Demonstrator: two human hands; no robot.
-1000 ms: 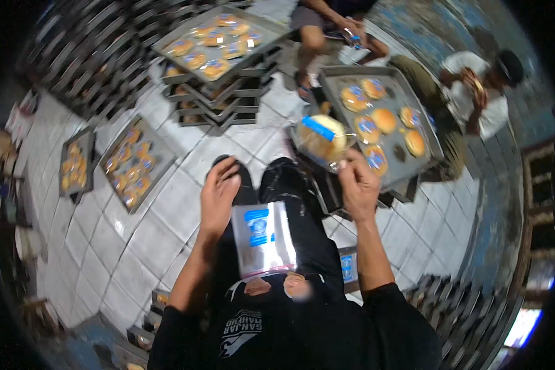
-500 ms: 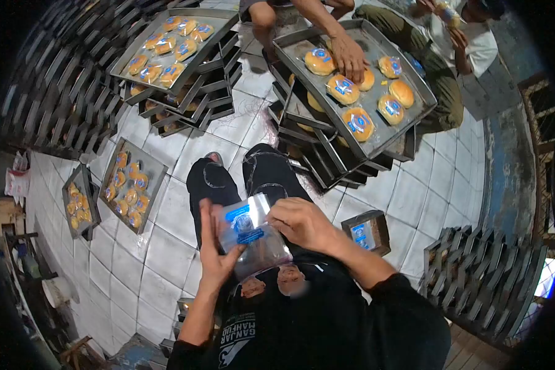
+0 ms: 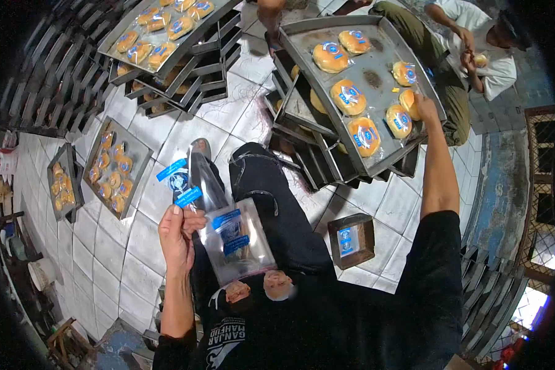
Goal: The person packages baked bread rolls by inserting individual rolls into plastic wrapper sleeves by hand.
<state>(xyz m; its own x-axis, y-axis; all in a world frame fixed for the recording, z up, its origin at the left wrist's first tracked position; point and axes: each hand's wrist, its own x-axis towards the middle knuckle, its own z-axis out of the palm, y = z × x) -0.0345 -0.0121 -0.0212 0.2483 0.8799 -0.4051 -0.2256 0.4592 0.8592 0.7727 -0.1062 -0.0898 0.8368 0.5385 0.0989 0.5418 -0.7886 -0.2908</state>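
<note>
Blue print marks the clear bag (image 3: 179,181) pinched in the left hand (image 3: 177,229), left of the metal tray (image 3: 381,58). At the tray's right side, the right hand (image 3: 427,111) touches a seemingly bare bun (image 3: 408,101), grip unclear. Six bagged buns (image 3: 348,97) share the tray; only that one appears unwrapped.

Overhead access to the large tray (image 3: 379,58) is open above its raised rim, whereas the tray stack (image 3: 317,151) beneath it obstructs low approach from the lap, a wrapped bun (image 3: 399,121) adjoins the right hand's (image 3: 428,111) bun (image 3: 407,100), and a floor strip (image 3: 243,117) separates the left stack (image 3: 188,89).
</note>
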